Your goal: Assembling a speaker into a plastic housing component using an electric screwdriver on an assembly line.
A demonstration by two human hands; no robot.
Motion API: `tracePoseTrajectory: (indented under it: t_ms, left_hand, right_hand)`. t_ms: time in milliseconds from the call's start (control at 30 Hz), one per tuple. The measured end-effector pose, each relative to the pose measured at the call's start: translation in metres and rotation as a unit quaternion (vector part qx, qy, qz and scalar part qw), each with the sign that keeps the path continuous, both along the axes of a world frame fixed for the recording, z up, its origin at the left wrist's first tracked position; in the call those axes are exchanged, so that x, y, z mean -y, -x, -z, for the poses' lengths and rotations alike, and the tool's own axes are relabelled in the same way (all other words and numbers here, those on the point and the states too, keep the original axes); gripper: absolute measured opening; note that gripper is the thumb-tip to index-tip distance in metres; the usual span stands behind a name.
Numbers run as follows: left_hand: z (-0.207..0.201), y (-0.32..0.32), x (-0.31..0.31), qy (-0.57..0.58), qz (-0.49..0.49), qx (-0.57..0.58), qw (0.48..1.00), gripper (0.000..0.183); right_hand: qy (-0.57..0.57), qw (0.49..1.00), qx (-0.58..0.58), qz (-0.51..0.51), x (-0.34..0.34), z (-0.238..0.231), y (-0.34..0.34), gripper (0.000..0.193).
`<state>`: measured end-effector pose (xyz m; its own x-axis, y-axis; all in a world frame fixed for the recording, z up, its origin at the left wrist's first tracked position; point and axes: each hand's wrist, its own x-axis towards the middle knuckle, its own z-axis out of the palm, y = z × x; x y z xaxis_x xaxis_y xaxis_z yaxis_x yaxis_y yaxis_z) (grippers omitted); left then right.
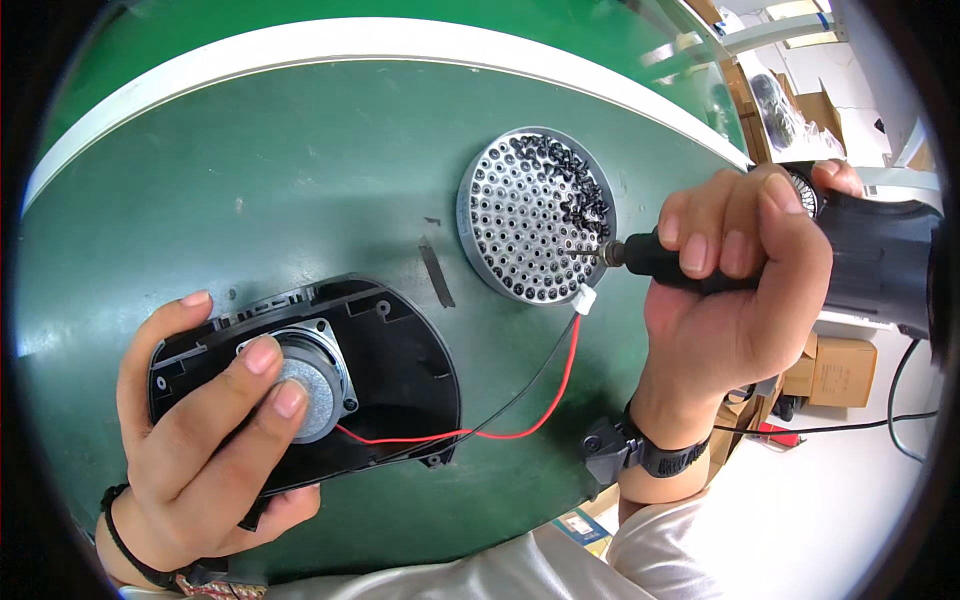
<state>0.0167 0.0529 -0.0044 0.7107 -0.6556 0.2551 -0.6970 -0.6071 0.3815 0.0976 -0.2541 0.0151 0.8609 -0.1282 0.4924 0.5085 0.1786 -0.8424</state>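
Observation:
My left hand point(190, 460) grips a black plastic housing point(405, 350) at the lower left. Its thumb and fingers wrap the edge, and two fingertips press on a round grey speaker point(320, 405) seated inside. Red and black wires point(562, 385) run from the speaker to a small white connector point(585, 299) by the screw tray. My right hand point(750, 265) is closed round an electric screwdriver point(652, 260), held nearly level. Its thin bit reaches over the lower right part of a round, perforated screw tray point(467, 235), where black screws point(590, 205) pile up; bit contact is unclear.
Everything lies on a green work mat point(330, 170) with a white raised edge point(400, 38) along the far side. A dark strip point(436, 275) lies left of the tray. Cardboard boxes point(842, 372) and a black cable point(830, 429) are off to the right.

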Motion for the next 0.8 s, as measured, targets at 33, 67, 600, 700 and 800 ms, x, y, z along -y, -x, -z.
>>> tracePoseTrajectory:
  t_ms: [33, 67, 600, 700, 800]
  left_hand:
    - [0.0006, -0.0009, 0.0002, -0.004, 0.001, 0.002, 1.000, 0.054]
    - [0.0011, -0.0015, 0.0007, -0.004, 0.003, 0.001, 1.000, 0.054]
    - [-0.0014, 0.0007, 0.0001, -0.015, -0.006, -0.015, 1.000, 0.052]
    - [-0.0003, 0.0001, 0.0013, -0.014, -0.006, -0.016, 1.000, 0.052]
    - [0.0002, -0.0005, 0.0016, -0.012, -0.005, -0.014, 1.000, 0.052]
  right_hand:
    - [0.029, 0.999, -0.001, 0.038, -0.0049, -0.0013, -0.0002, 0.029]
    - [0.058, 0.995, -0.002, 0.075, -0.0076, -0.0014, -0.0003, 0.029]
    - [0.060, 0.994, -0.036, 0.086, -0.0103, 0.0022, -0.0012, 0.023]
    - [0.062, 0.994, -0.030, 0.081, -0.0075, 0.0028, -0.0021, 0.022]
    - [0.066, 0.995, -0.032, 0.071, -0.0070, 0.0030, -0.0018, 0.022]
